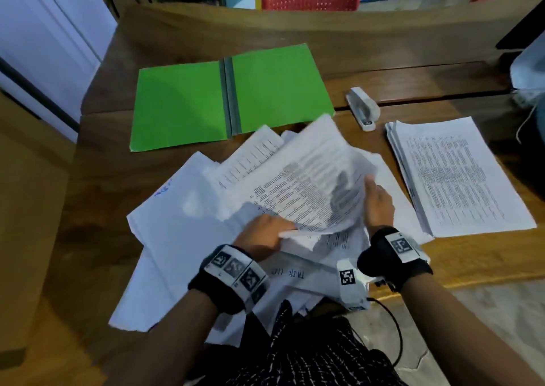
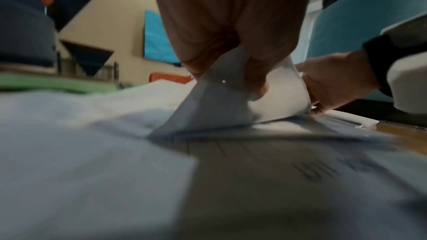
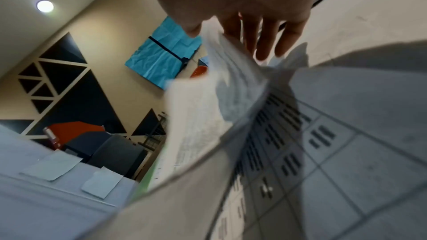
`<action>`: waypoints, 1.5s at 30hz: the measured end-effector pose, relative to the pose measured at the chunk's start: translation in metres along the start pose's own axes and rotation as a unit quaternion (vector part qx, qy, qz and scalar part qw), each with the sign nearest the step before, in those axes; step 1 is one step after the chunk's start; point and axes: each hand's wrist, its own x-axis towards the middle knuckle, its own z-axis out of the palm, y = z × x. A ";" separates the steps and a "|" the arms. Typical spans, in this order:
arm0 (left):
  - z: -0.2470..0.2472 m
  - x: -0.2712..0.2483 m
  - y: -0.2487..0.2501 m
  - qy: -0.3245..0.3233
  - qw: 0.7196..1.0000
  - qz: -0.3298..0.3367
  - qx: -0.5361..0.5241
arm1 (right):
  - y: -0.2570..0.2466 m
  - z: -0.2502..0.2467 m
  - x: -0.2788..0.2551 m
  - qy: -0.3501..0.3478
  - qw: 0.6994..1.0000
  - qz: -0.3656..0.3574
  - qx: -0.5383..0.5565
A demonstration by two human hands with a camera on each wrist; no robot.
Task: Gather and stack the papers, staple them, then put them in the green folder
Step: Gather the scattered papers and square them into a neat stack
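The lifted sheet point(image 1: 309, 185) sits at table centre atop the loose papers point(image 1: 182, 238), long axis running 7 to 1 o'clock, top edge toward the green folder point(image 1: 182, 105) at 11. Your left hand point(image 1: 262, 232) pinches its near corner and your right hand point(image 1: 379, 206) its right edge. Gathering step, I judge; next, square it onto the neat stack point(image 1: 460, 176) at 3 o'clock.

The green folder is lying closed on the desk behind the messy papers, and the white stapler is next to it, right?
Not quite. The green folder is lying open, both covers spread flat with the spine strip showing down the middle; the head view shows this. The rest holds: it is on the desk behind the messy papers, and the white stapler lies beside it.
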 end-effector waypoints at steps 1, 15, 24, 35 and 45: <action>0.008 -0.002 -0.005 0.007 0.999 0.005 -0.047 | 0.003 0.002 0.001 -0.034 0.999 0.027 -0.012; -0.029 0.028 -0.079 0.266 0.822 -0.399 -0.306 | 0.013 0.010 -0.001 -0.058 0.993 0.033 -0.096; -0.089 0.046 -0.076 0.292 0.869 -0.327 -0.228 | 0.007 -0.035 0.020 -0.058 0.997 -0.008 -0.059; -0.062 0.099 -0.025 0.194 0.896 -0.261 -0.302 | -0.011 0.017 0.008 -0.058 0.994 0.090 0.021; -0.010 0.092 -0.019 0.177 0.919 -0.263 -0.234 | -0.009 0.013 0.013 -0.019 0.983 0.156 -0.098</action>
